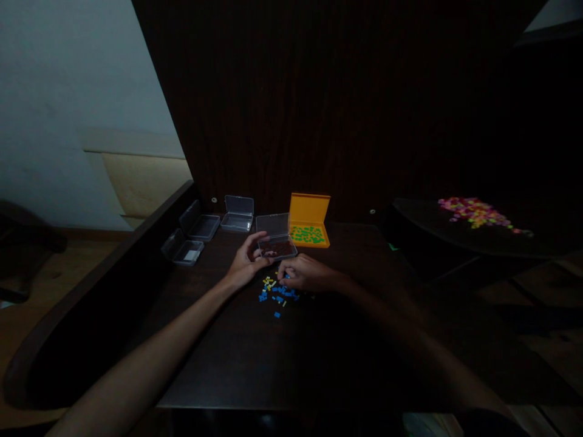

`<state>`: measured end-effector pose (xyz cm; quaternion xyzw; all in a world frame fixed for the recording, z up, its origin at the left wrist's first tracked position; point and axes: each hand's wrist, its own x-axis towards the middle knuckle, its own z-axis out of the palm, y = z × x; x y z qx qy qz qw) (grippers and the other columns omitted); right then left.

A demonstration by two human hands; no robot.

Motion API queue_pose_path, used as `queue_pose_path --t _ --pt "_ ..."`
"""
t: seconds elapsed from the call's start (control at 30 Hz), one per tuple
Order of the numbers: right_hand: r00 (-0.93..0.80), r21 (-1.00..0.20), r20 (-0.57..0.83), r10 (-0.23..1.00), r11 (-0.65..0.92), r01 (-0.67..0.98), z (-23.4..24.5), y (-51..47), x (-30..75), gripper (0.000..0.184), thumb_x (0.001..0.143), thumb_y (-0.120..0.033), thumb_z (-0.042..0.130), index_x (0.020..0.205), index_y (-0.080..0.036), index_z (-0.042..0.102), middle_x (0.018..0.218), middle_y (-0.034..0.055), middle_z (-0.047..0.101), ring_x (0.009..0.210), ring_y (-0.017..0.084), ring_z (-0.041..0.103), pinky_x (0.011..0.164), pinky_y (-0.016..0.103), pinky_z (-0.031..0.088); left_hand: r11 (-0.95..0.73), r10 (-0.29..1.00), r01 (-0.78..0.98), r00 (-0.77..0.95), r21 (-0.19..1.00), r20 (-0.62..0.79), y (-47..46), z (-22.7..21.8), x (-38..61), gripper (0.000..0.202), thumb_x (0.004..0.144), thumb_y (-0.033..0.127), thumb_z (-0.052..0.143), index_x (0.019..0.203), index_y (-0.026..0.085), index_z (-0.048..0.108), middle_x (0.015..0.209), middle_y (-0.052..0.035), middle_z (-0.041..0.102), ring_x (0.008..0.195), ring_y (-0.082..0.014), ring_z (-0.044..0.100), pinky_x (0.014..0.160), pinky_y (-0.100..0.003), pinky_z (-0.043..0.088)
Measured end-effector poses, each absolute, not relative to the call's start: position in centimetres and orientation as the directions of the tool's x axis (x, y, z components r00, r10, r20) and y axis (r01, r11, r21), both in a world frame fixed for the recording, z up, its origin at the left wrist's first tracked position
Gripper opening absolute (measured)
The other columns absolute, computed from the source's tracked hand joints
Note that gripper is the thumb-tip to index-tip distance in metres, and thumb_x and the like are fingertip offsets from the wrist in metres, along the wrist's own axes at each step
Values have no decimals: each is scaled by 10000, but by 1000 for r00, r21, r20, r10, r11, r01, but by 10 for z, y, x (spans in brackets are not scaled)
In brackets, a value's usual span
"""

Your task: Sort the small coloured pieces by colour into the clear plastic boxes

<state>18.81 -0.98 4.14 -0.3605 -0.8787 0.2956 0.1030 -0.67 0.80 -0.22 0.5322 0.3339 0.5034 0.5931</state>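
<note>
My left hand [248, 261] is closed on the left side of a clear plastic box [291, 255], thumb in front and fingers behind. The lid stands open, and dark red small pieces [276, 249] lie inside. My right hand [307, 273] is just in front of the box, its fingers curled together over a loose pile. Whatever is between those fingertips is hidden. The pile on the table has small blue bricks [285, 292] and yellow pieces [268, 282], with one blue brick [277, 315] apart towards me.
An open orange case [310, 207] with green pieces [306, 234] stands behind. Three more open clear boxes [237, 223] sit at the left. A raised dark edge [113, 273] borders the table's left side. On a dark surface at the right lies a heap of pink and yellow pieces [476, 212].
</note>
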Motion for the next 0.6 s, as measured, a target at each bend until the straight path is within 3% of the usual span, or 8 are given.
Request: queue_pose_path --t 0.1,0.2,0.33,0.6 --pt "-661 -662 32 750 511 548 52 -6 195 110 781 -203 592 863 -144 637 529 -80 427 480 70 368 495 200 272 -58 950 -236 285 970 126 3 1 -4 688 605 153 756 1224 217 461 1337 -122 486 949 -181 650 901 -363 504" --pt "-515 -651 136 846 468 598 59 4 205 101 775 -208 594 832 -140 643 508 -84 400 472 69 347 478 198 250 -46 944 -243 306 969 121 -2 3 0 692 601 148 760 1222 217 465 1337 -126 489 945 -180 650 874 -344 514" --pt "-359 -560 254 898 439 703 60 17 210 107 748 -166 592 802 -145 682 510 -67 449 479 71 375 495 203 257 -19 939 -258 328 966 106 -8 5 4 688 613 138 753 1227 219 452 1356 -125 473 955 -173 648 844 -309 521" --pt "-381 -371 214 900 435 820 55 19 203 165 759 -177 574 830 -175 723 600 -2 612 573 124 536 554 229 317 5 936 -282 339 959 95 -12 6 6 687 610 137 758 1217 217 447 1355 -122 474 966 -179 645 861 -317 519"
